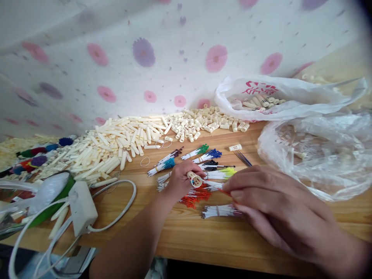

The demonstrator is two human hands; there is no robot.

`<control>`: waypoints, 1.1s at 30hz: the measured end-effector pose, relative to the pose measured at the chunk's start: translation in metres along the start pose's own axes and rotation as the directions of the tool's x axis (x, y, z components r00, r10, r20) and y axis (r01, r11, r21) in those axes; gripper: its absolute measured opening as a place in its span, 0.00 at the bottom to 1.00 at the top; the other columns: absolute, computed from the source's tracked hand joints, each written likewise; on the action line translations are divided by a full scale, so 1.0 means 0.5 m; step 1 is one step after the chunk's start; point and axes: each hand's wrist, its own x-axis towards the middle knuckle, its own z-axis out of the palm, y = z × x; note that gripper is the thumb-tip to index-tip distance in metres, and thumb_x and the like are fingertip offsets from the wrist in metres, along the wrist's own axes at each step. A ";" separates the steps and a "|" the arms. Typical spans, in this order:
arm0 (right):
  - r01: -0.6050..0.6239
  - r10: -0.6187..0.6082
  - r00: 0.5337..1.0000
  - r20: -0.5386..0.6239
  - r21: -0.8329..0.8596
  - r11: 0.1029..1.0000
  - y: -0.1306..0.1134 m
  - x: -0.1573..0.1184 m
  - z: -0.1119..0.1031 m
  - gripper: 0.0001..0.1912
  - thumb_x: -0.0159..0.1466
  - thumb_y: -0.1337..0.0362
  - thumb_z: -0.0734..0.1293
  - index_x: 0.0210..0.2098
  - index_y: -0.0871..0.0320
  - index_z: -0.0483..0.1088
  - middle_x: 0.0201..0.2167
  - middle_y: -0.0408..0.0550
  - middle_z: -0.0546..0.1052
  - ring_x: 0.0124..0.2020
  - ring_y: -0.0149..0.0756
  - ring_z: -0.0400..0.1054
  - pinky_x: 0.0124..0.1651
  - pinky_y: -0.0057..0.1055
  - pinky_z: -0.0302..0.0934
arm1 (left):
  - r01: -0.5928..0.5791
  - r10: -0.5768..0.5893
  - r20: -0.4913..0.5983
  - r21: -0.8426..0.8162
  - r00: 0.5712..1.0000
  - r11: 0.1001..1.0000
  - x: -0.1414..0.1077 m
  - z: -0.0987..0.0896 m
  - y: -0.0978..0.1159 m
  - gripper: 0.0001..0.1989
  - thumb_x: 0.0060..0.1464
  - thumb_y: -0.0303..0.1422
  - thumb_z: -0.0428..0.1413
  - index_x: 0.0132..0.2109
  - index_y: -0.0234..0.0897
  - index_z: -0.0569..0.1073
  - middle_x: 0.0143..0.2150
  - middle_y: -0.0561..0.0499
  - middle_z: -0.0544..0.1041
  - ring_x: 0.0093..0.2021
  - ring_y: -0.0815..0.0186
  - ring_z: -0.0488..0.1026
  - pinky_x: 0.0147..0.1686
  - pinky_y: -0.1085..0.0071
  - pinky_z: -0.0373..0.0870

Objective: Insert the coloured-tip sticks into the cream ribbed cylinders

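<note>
A flower-printed sheet [124, 79] (pink and purple blooms on white) hangs behind the wooden table [197, 242]. At the table's far right sits a white plastic bag [322, 99] with red printing, cream pieces inside it; on the table's right side lies a crumpled clear plastic bag [328, 166]. A heap of long cream tubes [116, 141] covers the table's far left, meeting a heap of short slotted tubes [200, 122] along the middle of its back edge. The right hand [270, 201] is over the table's right half, the left hand [180, 179] over its middle. A white plastic box [83, 209] with cables lies at the table's near left. Across the table's middle lie bundles of white sticks: teal-ended [162, 166], green-ended [196, 152], blue-ended [207, 155], yellow-ended [222, 173] and orange-ended [193, 198]. Above the table's middle, the left fingers grip one slotted cream tube [194, 178], open mouth showing. The right thumb and forefinger are closed on a thin orange piece [224, 192]; whether it reaches into the tube, I cannot tell
</note>
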 end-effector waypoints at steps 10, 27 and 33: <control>-0.040 0.039 0.999 0.011 0.077 0.996 0.017 -0.003 0.036 0.08 0.62 0.72 0.61 0.38 0.54 0.67 0.34 0.50 0.77 0.36 0.35 0.73 0.38 0.32 0.69 | -0.009 0.008 0.018 0.060 1.000 0.998 0.000 0.002 0.002 0.05 0.48 0.27 0.58 0.26 0.34 0.73 0.25 0.52 0.75 0.26 0.69 0.70 0.28 0.74 0.65; -0.137 0.137 0.991 0.013 -0.011 0.991 0.043 -0.022 0.085 0.10 0.61 0.73 0.62 0.41 0.58 0.70 0.35 0.51 0.75 0.35 0.36 0.68 0.36 0.33 0.64 | -0.156 0.130 0.142 0.192 0.981 0.969 -0.007 -0.023 -0.002 0.29 0.50 0.56 0.50 0.44 0.34 0.70 0.40 0.43 0.73 0.43 0.58 0.69 0.44 0.63 0.64; -0.094 0.094 0.996 -0.003 -0.082 0.992 0.056 -0.026 0.088 0.07 0.60 0.73 0.64 0.37 0.57 0.69 0.31 0.48 0.73 0.33 0.34 0.67 0.35 0.33 0.62 | -0.151 0.115 0.157 0.241 0.981 0.959 -0.006 -0.030 0.007 0.28 0.56 0.54 0.42 0.44 0.34 0.70 0.41 0.43 0.71 0.44 0.59 0.68 0.46 0.63 0.63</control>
